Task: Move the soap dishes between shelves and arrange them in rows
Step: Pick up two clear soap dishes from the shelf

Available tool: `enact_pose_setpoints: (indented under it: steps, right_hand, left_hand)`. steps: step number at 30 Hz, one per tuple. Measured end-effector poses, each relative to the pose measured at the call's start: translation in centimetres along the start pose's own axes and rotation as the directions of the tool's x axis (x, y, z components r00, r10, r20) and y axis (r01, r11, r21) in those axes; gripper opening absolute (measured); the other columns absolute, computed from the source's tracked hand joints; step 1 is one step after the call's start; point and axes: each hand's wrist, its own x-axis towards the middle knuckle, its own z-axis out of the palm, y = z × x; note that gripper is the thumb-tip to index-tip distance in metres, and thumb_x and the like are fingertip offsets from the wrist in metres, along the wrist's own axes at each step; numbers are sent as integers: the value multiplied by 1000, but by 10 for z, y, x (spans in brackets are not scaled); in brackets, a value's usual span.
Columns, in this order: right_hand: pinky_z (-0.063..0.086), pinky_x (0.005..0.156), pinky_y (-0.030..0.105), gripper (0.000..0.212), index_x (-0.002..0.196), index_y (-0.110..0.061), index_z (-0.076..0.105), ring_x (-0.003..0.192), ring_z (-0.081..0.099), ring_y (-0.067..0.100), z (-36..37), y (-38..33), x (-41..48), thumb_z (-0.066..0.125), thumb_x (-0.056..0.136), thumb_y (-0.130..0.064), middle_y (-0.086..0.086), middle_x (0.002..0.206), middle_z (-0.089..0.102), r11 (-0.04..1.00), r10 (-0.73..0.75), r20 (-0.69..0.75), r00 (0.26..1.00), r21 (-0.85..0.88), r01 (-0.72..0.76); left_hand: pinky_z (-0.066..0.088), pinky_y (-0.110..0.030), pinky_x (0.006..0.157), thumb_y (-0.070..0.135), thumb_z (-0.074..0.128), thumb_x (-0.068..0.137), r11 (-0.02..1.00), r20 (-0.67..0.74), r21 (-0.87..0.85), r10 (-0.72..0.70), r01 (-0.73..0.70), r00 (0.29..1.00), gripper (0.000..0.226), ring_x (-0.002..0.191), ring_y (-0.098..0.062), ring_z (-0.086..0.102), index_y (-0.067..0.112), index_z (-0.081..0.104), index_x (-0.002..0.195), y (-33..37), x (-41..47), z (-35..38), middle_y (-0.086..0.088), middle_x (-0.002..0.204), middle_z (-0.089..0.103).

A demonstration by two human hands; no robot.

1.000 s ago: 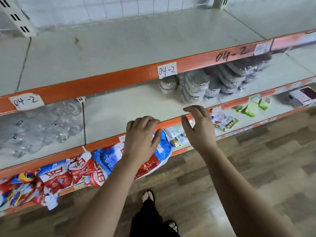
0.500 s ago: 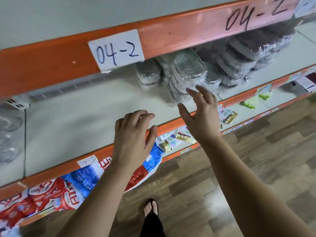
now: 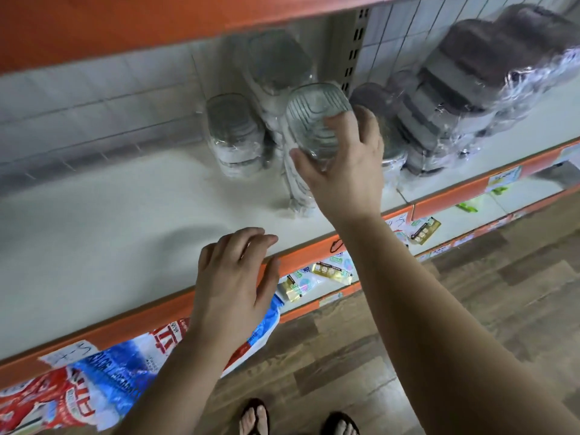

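Several film-wrapped stacks of soap dishes stand toward the right of the middle shelf (image 3: pixel 110 221), close to the tiled back wall. The right hand (image 3: pixel 345 174) reaches in over the shelf's orange front edge, and its grip closes round the top of the nearest stack of clear soap dishes (image 3: pixel 310 120). The thumb lies on the near left side and the fingers curl over the uppermost ribbed dish. This stack appears to lean forward, with its foot on the shelf. The left hand (image 3: pixel 235 277) hovers above the front edge, its grip loosely curled and holding nothing.

A shorter clear stack (image 3: pixel 235 136) stands just beside to the left, a taller stack (image 3: pixel 276 64) behind, and darker grey stacks (image 3: pixel 470 89) to the right. Small packets (image 3: pixel 329 271) lie on the shelf below.

The dishes look rigid and thin-walled. Whether they are glass or plastic cannot be told, so they are best treated as breakable. The glossy film is likely slippery and loose, and a hold at the top alone may let the lower dishes sag or swing. A firmer hold would take the stack across its short sides, with the free hand under its foot.
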Motion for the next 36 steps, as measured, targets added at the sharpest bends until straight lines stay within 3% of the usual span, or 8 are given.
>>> enact_pose_setpoints:
  steps: [6,10,16,19,21,27,30,36]
  right_hand:
    - [32,89,28,47,107,-4,58,111,47,38,-17,14,1,74,77,-35,19,124,49,994,-40,-53,998,100,45]
    - [40,99,48,47,109,-1,58,115,48,37,-45,35,-13,75,77,-30,22,123,50,990,-45,-148,988,126,64]
    - [36,105,38,47,111,-1,58,126,43,34,-76,73,-40,80,77,-24,23,131,45,992,-4,-148,989,126,23]
    - [33,106,30,47,112,0,58,127,43,36,-87,91,-52,78,77,-25,24,132,45,992,10,-130,991,129,6]
    - [32,106,28,48,112,-1,57,127,43,37,-92,101,-61,77,78,-26,24,133,45,991,22,-102,995,132,-8]
    - [36,108,39,47,112,-4,57,125,44,38,-98,123,-83,76,78,-30,22,134,45,992,52,-72,996,116,-43]
    - [39,104,42,47,112,-8,55,124,45,37,-98,128,-91,76,77,-31,20,134,45,992,54,-62,997,114,-47]
    - [44,99,46,48,113,-11,55,124,44,34,-108,131,-99,73,77,-36,16,134,45,991,65,-66,996,121,-57]
  left_hand:
    - [45,-39,84,32,46,94,997,-1,1,-75,75,997,34,99,-26,64,13,69,111,30,3,18,-4,115,64]
    - [51,-43,86,29,47,95,994,-48,-15,-109,108,993,36,100,-30,63,8,67,115,43,12,28,-9,116,63]
    - [43,-46,108,18,54,96,996,-185,5,-85,87,979,37,128,-38,50,0,61,128,61,66,53,-21,137,53]
    - [48,-49,85,12,56,91,997,-363,-11,-77,78,929,14,99,-40,57,0,63,92,75,94,52,-20,103,61]
    - [45,-47,77,19,57,88,993,-424,7,-107,122,899,18,90,-40,55,2,59,88,83,110,49,-19,94,58]
    - [44,-52,100,61,48,91,951,-86,186,-234,246,969,67,131,-42,42,19,51,144,88,142,64,-11,143,50]
    - [43,-47,98,66,56,87,927,-46,199,-315,317,948,67,131,-38,40,22,53,137,91,149,67,-7,147,44]
    - [44,-47,86,45,62,83,940,-168,159,-277,303,946,44,102,-44,56,10,63,109,92,148,68,-17,120,57]
